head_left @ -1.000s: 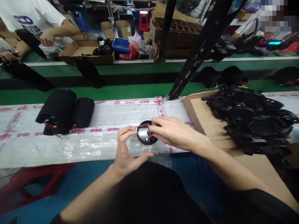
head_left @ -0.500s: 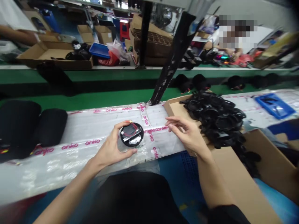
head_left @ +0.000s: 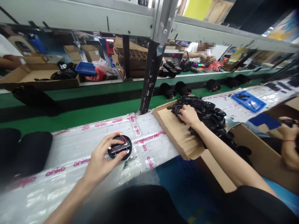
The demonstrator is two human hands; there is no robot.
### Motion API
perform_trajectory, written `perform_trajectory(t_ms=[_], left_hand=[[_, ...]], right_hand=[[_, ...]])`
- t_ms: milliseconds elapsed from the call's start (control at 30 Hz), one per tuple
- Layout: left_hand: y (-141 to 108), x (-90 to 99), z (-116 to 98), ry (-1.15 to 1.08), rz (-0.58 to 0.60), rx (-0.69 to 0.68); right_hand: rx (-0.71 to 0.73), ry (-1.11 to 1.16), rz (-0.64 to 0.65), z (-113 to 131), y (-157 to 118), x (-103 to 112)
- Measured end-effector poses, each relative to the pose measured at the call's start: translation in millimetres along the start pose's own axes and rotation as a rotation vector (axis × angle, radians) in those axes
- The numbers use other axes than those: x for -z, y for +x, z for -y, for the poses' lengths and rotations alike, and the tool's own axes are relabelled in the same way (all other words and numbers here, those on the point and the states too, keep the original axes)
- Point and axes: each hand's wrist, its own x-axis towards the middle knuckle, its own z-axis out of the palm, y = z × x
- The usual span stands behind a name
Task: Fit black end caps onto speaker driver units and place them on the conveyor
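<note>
My left hand (head_left: 102, 158) grips a round black plastic disc (head_left: 120, 147) from its near side, with fingers over its rim. Thin red wires and a small metal part lie across the disc's face. My right hand (head_left: 189, 115) lies on top of a heap of similar black round parts (head_left: 205, 115), and its fingers curl over them. Whether it holds one is hidden. The heap sits in a shallow cardboard tray (head_left: 177, 133).
The line's belt (head_left: 70, 161) is covered in clear film with pink "anko" tape. Black cylindrical pads (head_left: 30, 152) lie at the left. A blue tray (head_left: 249, 101) stands further along. A co-worker's hand (head_left: 288, 137) is at the right, and a steel post (head_left: 150, 74) stands ahead.
My right hand has moved from beside the disc to the heap in the cardboard tray. My left hand keeps the disc, and the view has swung upward and to the right.
</note>
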Motion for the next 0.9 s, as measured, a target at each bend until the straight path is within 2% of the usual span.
perform_trajectory(t_ms=[100,167,233,300,333,433,500,567,600,667,733,767,800,900], left_hand=[[-11.5,-21.2,-7.9,0.029,-0.147,0.061],[-15.7,-29.0,-6.6,0.031,-0.202,0.073],[-15.5,-27.7,-1.7,0.01,-0.188,0.076],[-11.5,-18.6,4.4,-0.023,-0.122,0.077],[-8.6,-12.4,7.2,-0.041,-0.085,0.081],[0.1,5.2,12.4,-0.106,0.016,0.104],[1.7,10.9,12.4,-0.154,0.072,0.12],[-2.5,10.5,10.3,-0.198,0.082,0.132],[-6.6,8.8,8.7,-0.214,0.035,0.141],[-16.6,5.0,4.9,-0.202,-0.194,0.146],[-25.1,4.0,0.5,-0.091,-0.441,0.104],[-27.3,5.1,-2.0,-0.007,-0.503,0.061],[-27.8,7.0,-4.7,0.085,-0.504,0.014],[-20.1,14.2,-13.6,0.319,-0.342,-0.055]], right_hand=[[0.014,0.065,0.017,14.5,-2.5,9.5],[0.039,0.129,0.025,28.1,-14.4,22.7],[0.101,0.243,0.025,48.2,-33.8,36.8],[0.235,0.435,0.039,75.9,-57.9,45.2],[0.316,0.493,0.085,92.0,-70.6,45.4],[0.537,0.534,0.186,141.5,-107.2,26.2],[0.601,0.496,0.188,167.9,-126.9,1.4],[0.638,0.455,0.187,183.9,-140.9,-23.8],[0.653,0.441,0.2,187.6,-145.6,-34.2],[0.669,0.425,0.248,187.9,-151.0,-47.9],[0.682,0.409,0.299,182.8,-152.3,-53.1],[0.698,0.392,0.324,179.9,-151.8,-53.7],[0.719,0.369,0.349,177.3,-150.8,-53.4],[0.768,0.319,0.443,173.3,-144.8,-49.9]])
